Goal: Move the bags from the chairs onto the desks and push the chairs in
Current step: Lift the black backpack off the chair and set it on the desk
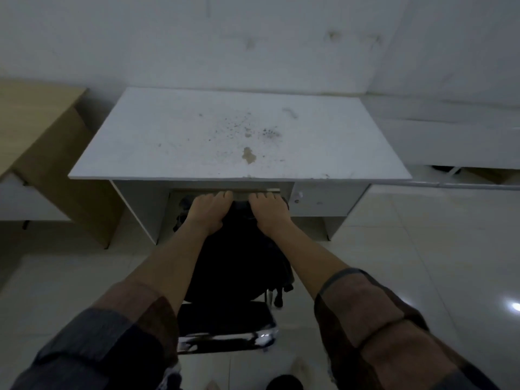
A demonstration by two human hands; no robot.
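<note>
A black bag (236, 260) rests on a black chair (225, 330) with a chrome frame, straight in front of the white desk (197, 130). My left hand (209, 211) and my right hand (268, 211) lie side by side on the bag's top end, near the desk's front edge. The fingers of both curl over the far side of the bag, so the grip itself is hidden. The desk top is stained and carries nothing.
A wooden desk (31, 128) stands to the left, with a narrow gap between it and the white desk. A white wall runs behind both. Pale glossy tile floor (408, 249) spreads to the right, and a low white unit (450, 142) sits at the right.
</note>
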